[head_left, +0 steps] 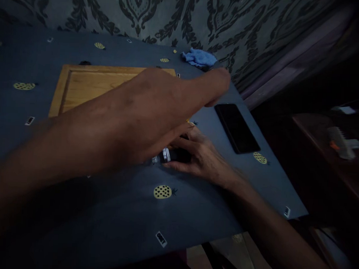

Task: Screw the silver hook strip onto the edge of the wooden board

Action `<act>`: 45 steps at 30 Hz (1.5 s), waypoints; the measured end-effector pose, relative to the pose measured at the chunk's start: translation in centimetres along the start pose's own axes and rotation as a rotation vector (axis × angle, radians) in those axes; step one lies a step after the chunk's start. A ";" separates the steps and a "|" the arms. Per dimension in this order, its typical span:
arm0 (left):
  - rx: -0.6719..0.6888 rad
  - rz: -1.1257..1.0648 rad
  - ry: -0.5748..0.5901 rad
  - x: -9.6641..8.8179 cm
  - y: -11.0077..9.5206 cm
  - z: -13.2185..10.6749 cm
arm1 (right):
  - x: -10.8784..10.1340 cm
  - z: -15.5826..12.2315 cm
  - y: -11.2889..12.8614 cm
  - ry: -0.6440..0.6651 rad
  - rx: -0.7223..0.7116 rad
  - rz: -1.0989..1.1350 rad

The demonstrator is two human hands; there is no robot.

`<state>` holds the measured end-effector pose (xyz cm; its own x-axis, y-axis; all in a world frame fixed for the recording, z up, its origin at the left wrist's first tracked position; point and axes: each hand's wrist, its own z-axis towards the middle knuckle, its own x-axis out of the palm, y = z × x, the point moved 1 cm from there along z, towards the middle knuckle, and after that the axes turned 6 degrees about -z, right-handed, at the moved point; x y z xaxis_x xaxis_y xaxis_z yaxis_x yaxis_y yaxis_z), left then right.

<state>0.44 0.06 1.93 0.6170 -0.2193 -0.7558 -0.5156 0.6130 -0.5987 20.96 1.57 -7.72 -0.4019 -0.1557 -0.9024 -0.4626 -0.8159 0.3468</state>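
My left hand [157, 102] reaches across from the left, over the corner of a wooden cutting board [89, 94], its back toward me. Its foremost finger bends down at the tip; the other fingers and whatever they close on are hidden beneath. Under it, low at the tabletop, my right hand [202, 155] is closed around a black handle-like thing with a silvery band [166, 154] at its left end. Thumb below and fingers above grip this black piece. Its far side is covered by my left hand, so its exact kind is unclear.
The blue table cover [120, 222] has pineapple prints. A black phone [237, 128] lies right of my hands, and a crumpled blue cloth [200, 57] sits at the back by the patterned wall. The table's right edge drops toward a dark side surface [320, 135] with blurred items.
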 end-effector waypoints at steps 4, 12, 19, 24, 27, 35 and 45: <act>0.080 0.287 0.024 0.4 -0.8 0.2 | 0.1 -0.1 0.0 -0.002 0.013 0.006; 0.073 0.342 -0.068 0.3 -0.5 0.1 | -0.2 0.0 0.2 0.014 0.010 -0.001; 0.057 0.279 0.001 0.2 -0.3 0.1 | -0.1 0.0 0.1 0.019 0.010 0.003; 0.087 0.275 0.017 0.4 -0.8 0.1 | -0.1 0.0 0.1 0.012 0.015 0.004; 0.091 0.291 -0.001 0.5 -0.6 0.2 | -0.1 0.0 0.2 0.006 0.009 0.003; 0.105 0.224 0.010 0.4 -0.2 0.2 | -0.1 0.1 0.2 -0.002 -0.011 -0.001; 0.095 0.152 0.086 -0.1 0.0 0.5 | -0.3 0.0 0.2 0.032 0.025 0.016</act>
<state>0.73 0.45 2.14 0.4807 -0.1805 -0.8581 -0.5379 0.7121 -0.4512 20.95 1.47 -7.40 -0.3843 -0.1860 -0.9043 -0.4761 -0.7993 0.3667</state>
